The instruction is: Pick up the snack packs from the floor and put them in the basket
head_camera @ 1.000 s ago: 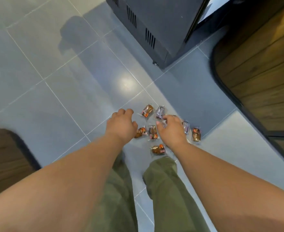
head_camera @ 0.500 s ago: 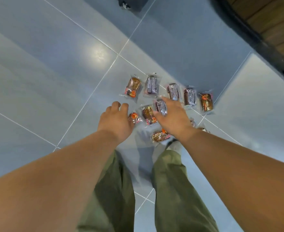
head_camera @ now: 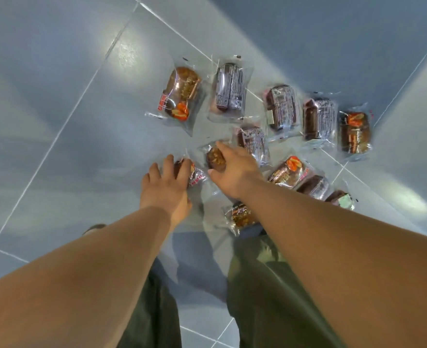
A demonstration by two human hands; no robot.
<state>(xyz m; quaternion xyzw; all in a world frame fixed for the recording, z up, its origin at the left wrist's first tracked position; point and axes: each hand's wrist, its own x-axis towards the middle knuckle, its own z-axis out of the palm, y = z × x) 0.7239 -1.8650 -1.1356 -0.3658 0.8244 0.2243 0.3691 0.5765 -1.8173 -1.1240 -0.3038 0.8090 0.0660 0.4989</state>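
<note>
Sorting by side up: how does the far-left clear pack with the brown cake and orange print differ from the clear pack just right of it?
The orange-printed brown cake pack lies picture side up; the purple-brown cake pack shows a panel of small white text. The first is tilted, top leaning right; the second lies nearly straight. Both are clear wrappers flat on the grey tiled floor.
</note>
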